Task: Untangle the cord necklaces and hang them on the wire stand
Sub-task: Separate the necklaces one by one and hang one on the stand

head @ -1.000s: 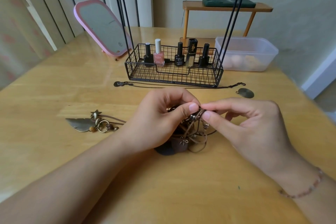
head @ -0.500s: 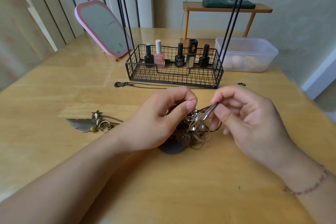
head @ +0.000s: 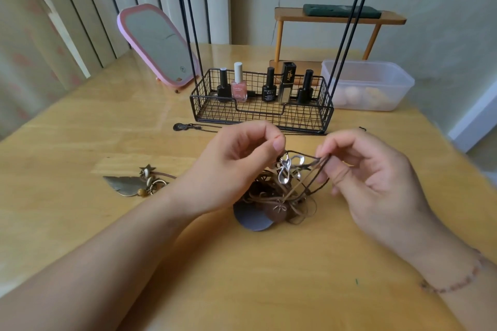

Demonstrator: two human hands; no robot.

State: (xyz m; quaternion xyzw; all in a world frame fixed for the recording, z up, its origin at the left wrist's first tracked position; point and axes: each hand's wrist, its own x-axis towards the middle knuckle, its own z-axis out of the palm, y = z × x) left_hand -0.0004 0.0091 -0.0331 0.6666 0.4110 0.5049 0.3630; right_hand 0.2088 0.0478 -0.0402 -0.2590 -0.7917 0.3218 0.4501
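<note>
- The tangled cord necklaces [head: 282,196] are lying mid-table, just in front of the wire stand [head: 262,105].
- The left hand [head: 231,169] is pinching the tangle's top; the right hand [head: 376,177] is pinching dark cords.
- A feather pendant [head: 126,185] is lying well to the left.

We have one view only, from a head-worn wide-angle camera that looks forward and down, close over our hands [head: 309,177], across the desk [head: 80,148] toward the wall.
</note>
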